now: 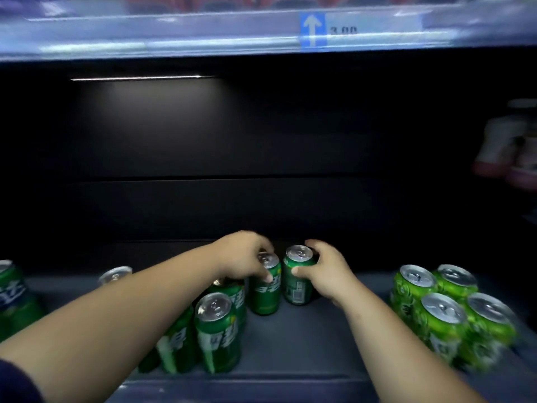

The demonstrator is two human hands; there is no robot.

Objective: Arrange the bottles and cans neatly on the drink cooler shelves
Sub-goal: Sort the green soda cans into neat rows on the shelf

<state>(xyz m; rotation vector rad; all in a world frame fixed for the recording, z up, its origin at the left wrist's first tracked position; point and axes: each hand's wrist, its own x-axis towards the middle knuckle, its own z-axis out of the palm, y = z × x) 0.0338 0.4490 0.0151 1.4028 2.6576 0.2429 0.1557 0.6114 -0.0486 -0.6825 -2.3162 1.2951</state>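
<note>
Both my hands reach into a dark cooler shelf (pixel 305 338). My left hand (pixel 242 255) grips the top of an upright dark green can (pixel 266 289). Right beside it stands a second dark green can (pixel 296 279), with my right hand (pixel 325 270) wrapped around its right side. The two cans stand close together, near the back of the shelf. In front of them, under my left forearm, stands a cluster of several more dark green cans (pixel 218 330).
Several bright green cans (pixel 444 312) stand grouped at the right. More green cans are at the far left (pixel 11 298) and behind my left arm (pixel 114 274). Pink bottles (pixel 511 149) stand blurred at the far right. The upper shelf's edge carries a price strip (pixel 313 29).
</note>
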